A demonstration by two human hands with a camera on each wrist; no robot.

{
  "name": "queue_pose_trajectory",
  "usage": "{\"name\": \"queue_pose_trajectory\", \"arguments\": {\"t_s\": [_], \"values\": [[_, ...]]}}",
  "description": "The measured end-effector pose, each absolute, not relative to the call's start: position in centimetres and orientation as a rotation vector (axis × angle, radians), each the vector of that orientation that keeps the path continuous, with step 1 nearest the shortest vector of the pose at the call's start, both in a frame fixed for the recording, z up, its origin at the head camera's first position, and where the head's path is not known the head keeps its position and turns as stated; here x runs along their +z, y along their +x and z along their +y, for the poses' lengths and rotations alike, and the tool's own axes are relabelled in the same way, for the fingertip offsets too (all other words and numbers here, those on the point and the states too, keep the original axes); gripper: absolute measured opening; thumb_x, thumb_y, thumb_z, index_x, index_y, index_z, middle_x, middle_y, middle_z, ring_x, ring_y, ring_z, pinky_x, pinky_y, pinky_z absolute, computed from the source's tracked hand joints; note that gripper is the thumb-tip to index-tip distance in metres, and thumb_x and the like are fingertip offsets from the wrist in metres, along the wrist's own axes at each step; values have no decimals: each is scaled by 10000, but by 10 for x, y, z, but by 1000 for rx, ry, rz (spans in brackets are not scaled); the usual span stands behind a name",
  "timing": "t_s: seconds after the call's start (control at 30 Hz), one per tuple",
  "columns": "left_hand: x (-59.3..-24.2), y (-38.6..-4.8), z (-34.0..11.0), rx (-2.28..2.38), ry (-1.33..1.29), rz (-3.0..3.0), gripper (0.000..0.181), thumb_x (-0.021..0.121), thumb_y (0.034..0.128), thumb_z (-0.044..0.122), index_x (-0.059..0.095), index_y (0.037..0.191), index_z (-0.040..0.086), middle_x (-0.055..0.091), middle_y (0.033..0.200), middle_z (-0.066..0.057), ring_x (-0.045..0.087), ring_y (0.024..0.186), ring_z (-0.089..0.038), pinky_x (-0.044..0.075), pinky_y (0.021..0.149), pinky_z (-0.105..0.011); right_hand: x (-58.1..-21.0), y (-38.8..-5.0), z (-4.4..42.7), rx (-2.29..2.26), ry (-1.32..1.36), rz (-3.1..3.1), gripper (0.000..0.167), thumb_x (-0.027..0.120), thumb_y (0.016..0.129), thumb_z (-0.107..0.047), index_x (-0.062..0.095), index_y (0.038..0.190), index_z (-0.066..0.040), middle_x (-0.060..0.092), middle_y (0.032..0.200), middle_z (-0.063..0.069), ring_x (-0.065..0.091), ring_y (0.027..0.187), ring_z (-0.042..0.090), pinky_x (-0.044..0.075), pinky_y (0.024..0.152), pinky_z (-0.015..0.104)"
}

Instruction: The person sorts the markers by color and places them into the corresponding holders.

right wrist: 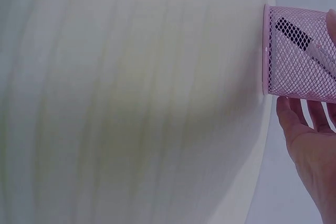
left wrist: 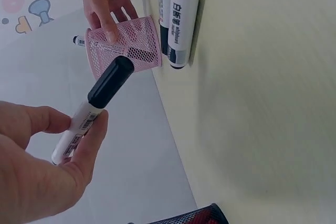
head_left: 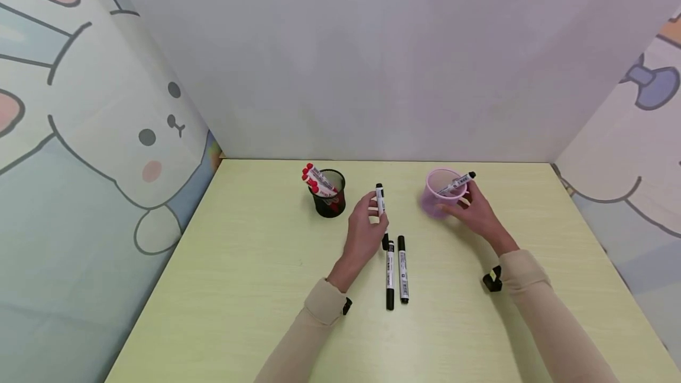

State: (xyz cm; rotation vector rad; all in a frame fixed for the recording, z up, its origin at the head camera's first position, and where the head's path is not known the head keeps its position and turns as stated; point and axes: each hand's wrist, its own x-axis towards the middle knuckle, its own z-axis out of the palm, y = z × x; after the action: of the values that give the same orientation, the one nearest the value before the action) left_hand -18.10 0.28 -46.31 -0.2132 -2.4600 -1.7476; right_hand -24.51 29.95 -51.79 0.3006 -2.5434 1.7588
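White with black ends, one marker point(head_left: 380, 201) is pinched between the thumb and fingers of the left hand point(head_left: 365, 231), at the centre of the head view; the left wrist view shows its black cap pointing to the upper right. Right hand point(head_left: 477, 215), right of centre, holds a pink mesh cup point(head_left: 430, 202) with thumb and fingers on opposite sides of its wall. Whether the cup's base rests fully on the tabletop cannot be told. Inside the cup, a second marker point(head_left: 455, 184) leans, its black end projecting past the rim towards the upper right. Below the left hand's marker, two further black-and-white markers, a left one point(head_left: 391, 279) and a right one point(head_left: 403, 270), lie side by side with a narrow gap, both running nearly vertically in the frame. Left of the left hand, a black mesh cup point(head_left: 331, 207) stands upright, with several red-capped markers point(head_left: 321, 183) leaning to its upper left. All items are at a pale yellow-green table point(head_left: 239, 276). Beige sleeves point(head_left: 304, 336) enter from the lower edge. Behind rises a plain pale back panel point(head_left: 372, 70); a cartoon-printed panel point(head_left: 101, 152) occupies the left of the frame.
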Motion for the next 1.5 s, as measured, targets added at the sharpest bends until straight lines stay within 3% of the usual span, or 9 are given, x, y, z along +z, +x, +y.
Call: {"name": "queue_pose_trajectory", "arguments": {"t_s": [0.57, 0.93, 1.2, 1.5], "values": [[-439, -208, 28, -1630, -502, -2376, 488, 620, 990, -5, 481, 1458, 13, 593, 1236, -141, 646, 1061, -211, 571, 795, -169, -523, -247, 299, 1758, 315, -2524, 836, 809, 898, -85, 280, 1541, -15, 425, 1450, 200, 421, 1392, 379, 421, 1054, 150], [-436, -223, 41, -1517, -643, -2332, 439, 612, 997, -21, 494, 1419, -7, 587, 1225, -154, 643, 1075, -210, 542, 823, -126, -520, -247, 298, 1737, 310, -2537, 854, 810, 890, -60, 267, 1548, -14, 420, 1479, 218, 422, 1387, 380, 431, 1121, 338], [-433, -233, 53, -1464, -755, -2279, 405, 592, 1005, -40, 487, 1395, -31, 579, 1245, -168, 640, 1082, -229, 526, 874, -130, -518, -246, 300, 1735, 318, -2542, 861, 809, 899, -89, 256, 1554, -12, 420, 1490, 199, 417, 1391, 389, 432, 1085, 228], [-426, -241, 65, -1362, -833, -2280, 378, 575, 1027, -22, 489, 1396, -25, 566, 1248, -151, 625, 1113, -206, 488, 932, -115, -519, -246, 300, 1736, 293, -2560, 855, 802, 912, -116, 243, 1551, -9, 404, 1516, 193, 395, 1419, 379, 408, 1128, 335]]}}
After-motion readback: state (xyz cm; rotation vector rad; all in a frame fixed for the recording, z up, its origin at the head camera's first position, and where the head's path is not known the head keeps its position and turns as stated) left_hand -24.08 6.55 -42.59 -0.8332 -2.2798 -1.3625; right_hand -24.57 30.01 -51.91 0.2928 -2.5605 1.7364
